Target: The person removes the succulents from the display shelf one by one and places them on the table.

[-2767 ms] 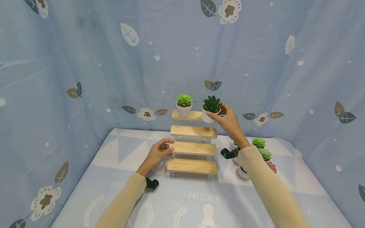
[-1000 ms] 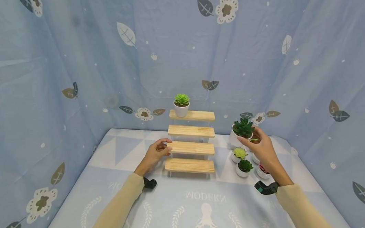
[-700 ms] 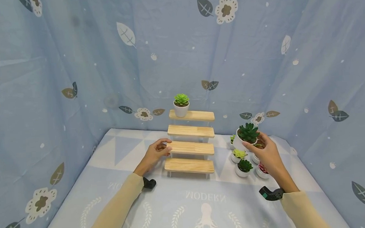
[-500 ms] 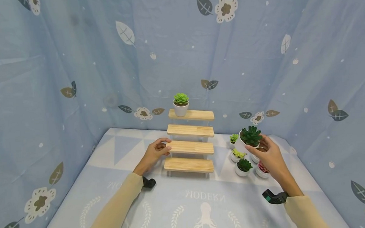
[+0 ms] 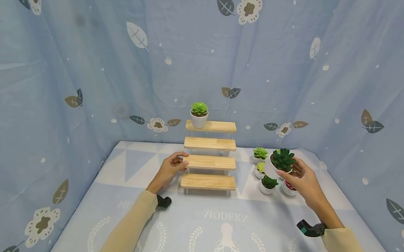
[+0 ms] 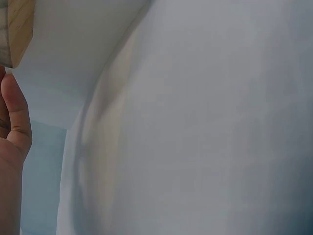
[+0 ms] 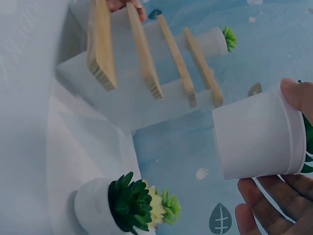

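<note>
My right hand (image 5: 307,179) grips a potted succulent (image 5: 282,160) with dark green leaves by its white pot, thumb on the near side and fingers behind. It hangs above the group of smaller pots at the right, partly hiding them. In the right wrist view the white pot (image 7: 257,139) shows large, its base toward the shelves. My left hand (image 5: 170,167) pinches the left end of the third step down on the wooden stepped stand (image 5: 210,162). A bright green succulent (image 5: 199,114) in a white pot stands at the left of the top step.
Under and around the held pot, small white pots carry a bright green succulent (image 5: 260,153), a yellow-green succulent (image 5: 260,169), a dark green succulent (image 5: 268,182) and a pinkish red succulent (image 5: 289,187). A blue patterned curtain (image 5: 199,65) rises behind the cloth-covered table (image 5: 152,227).
My right hand has carried the dark green potted succulent from the right of the top step rightward and down, over the small pots. My left hand stays at the stand.
</note>
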Motion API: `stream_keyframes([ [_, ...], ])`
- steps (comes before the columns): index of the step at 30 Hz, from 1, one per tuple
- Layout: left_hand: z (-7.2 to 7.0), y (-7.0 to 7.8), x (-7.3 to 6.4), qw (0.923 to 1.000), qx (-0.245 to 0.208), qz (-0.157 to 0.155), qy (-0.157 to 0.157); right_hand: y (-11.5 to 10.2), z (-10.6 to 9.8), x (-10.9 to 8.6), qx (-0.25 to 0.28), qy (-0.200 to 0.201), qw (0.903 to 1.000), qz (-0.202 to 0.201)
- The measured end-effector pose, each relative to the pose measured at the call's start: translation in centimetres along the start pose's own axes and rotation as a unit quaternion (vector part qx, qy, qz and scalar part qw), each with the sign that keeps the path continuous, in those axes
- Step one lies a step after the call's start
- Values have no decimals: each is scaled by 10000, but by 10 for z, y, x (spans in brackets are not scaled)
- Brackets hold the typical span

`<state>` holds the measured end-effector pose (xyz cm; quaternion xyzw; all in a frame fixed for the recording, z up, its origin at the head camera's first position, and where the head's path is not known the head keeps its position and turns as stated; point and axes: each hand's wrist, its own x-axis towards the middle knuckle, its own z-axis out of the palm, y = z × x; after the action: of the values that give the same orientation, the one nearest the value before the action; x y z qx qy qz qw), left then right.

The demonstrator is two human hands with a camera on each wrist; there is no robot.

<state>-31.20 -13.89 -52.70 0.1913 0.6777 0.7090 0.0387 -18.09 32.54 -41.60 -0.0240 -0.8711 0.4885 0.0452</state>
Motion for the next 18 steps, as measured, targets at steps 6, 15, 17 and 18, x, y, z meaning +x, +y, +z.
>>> stream_keyframes([
  [6,-1,0,0,10000,7,6,-34,12,-2,-8,24,20,9999,-135],
  [15,-2,-2,0,9999,26,78,-83,24,-8,-22,-191,2,9997,172],
  [17,-2,-3,1,9999,24,80,-79,25,-8,-25,-220,-30,9993,295],
  [18,-2,-3,1,9999,20,81,-70,26,-8,-26,-249,-55,9991,349],
])
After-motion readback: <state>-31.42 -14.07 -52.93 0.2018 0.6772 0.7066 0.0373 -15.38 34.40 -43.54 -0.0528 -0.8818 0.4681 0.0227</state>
